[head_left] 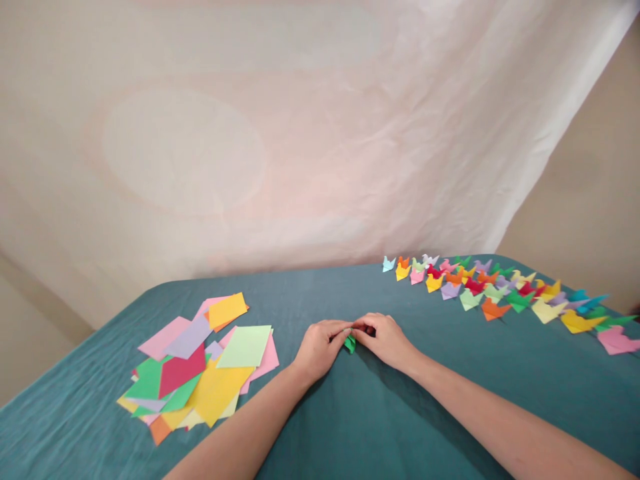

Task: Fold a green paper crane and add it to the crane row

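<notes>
- In the head view, the left fingers and the right fingers met tip to tip, both pinched closed on a small green piece of paper.
- That green piece lay directly beneath the joined fingertips, just above or touching the bench; which of the two could not be told. It was already reduced to a small, creased form, so its folding looked well under way, though most of it was hidden and its exact stage was unclear.
- Beyond the fingers and to their right, well apart from them, stood slanting rows of paper birds in many colours, among them an orange bird and, farthest right, a pink bird. These appeared finished, with heads and tails shaped.
- To the left of the fingers lay a loose heap of paper sheets, flat and overlapping, with a pale green sheet on the side nearer the fingers. Those on show seemed unfolded, so by appearance much paper was left unworked.
- The green piece had no bird outline in sight below the fingers, and by judgement was not yet complete.
</notes>
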Motion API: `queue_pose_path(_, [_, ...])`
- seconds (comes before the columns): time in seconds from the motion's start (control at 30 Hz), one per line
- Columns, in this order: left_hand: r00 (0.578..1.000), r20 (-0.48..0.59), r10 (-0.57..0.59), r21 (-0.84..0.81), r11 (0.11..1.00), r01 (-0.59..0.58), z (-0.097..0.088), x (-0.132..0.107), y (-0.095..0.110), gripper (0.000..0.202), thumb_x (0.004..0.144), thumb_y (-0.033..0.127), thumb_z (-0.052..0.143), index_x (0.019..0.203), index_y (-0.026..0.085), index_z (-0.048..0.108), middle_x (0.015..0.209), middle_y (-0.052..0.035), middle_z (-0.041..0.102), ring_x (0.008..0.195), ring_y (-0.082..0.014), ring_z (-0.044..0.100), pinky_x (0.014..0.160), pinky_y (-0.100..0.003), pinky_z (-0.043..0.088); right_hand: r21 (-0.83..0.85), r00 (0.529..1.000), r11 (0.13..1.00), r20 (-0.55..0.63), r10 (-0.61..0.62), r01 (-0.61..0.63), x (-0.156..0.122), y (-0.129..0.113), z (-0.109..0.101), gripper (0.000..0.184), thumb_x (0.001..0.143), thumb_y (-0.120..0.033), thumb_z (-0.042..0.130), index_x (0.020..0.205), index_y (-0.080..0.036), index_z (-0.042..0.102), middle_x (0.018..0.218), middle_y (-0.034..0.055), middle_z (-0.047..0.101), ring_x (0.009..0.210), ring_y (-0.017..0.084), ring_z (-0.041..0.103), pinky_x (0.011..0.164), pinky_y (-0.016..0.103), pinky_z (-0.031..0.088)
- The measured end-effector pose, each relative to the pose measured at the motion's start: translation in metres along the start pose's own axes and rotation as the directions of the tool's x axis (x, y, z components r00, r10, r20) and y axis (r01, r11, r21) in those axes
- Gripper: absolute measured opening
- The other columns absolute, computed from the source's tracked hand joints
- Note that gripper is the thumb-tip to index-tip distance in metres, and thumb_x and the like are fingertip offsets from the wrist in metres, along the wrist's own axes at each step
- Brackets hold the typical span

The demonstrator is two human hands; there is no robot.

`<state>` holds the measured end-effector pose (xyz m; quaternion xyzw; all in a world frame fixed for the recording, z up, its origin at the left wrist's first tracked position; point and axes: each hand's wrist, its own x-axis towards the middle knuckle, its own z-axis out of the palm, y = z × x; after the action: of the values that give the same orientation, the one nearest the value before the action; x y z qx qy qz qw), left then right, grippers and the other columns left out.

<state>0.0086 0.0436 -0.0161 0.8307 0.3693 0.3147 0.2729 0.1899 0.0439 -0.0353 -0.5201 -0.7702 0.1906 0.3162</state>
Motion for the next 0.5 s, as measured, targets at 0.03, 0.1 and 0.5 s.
queue_pose_path(0.03, [1.000,0.003,0.010,0.010,1.000,-0.010,0.0001,0.0000,0.0003,0.028,0.090,0.024,0.043,0.108,0.026,0.065,0.106,0.0004,0.066,0.098,-0.0154,0.060,0.091,-0.026,0.043,-0.003,1.000,1.000,-0.001,-0.003,0.003,0.0000,0.0002,0.0001,0.019,0.082,-0.034,0.054,0.084,-0.023,0.069,0.076,0.0021,0.067,0.073,0.017,0.057,0.066,0.028,0.038])
queue_pose_path(0.1, [1.000,0.006,0.026,0.029,0.999,-0.026,0.0005,-0.0001,0.0005,0.029,0.091,0.025,0.041,0.109,0.025,0.064,0.106,-0.0004,0.066,0.098,-0.0156,0.059,0.091,-0.027,0.042,-0.006,1.000,1.000,0.000,-0.006,0.006,-0.0002,0.0004,0.0002,0.019,0.082,-0.034,0.054,0.085,-0.023,0.069,0.076,0.0020,0.066,0.072,0.017,0.057,0.066,0.027,0.038])
queue_pose_path(0.5, [0.999,-0.013,0.036,0.157,0.987,-0.033,0.0051,-0.0005,-0.0063,0.029,0.091,0.024,0.041,0.109,0.023,0.064,0.106,-0.0028,0.066,0.096,-0.0175,0.059,0.089,-0.029,0.044,0.059,0.997,0.995,0.004,-0.077,0.077,-0.0025,0.0047,-0.0048,0.020,0.085,-0.028,0.050,0.090,-0.022,0.069,0.081,0.0028,0.068,0.074,0.016,0.060,0.071,0.028,0.044])
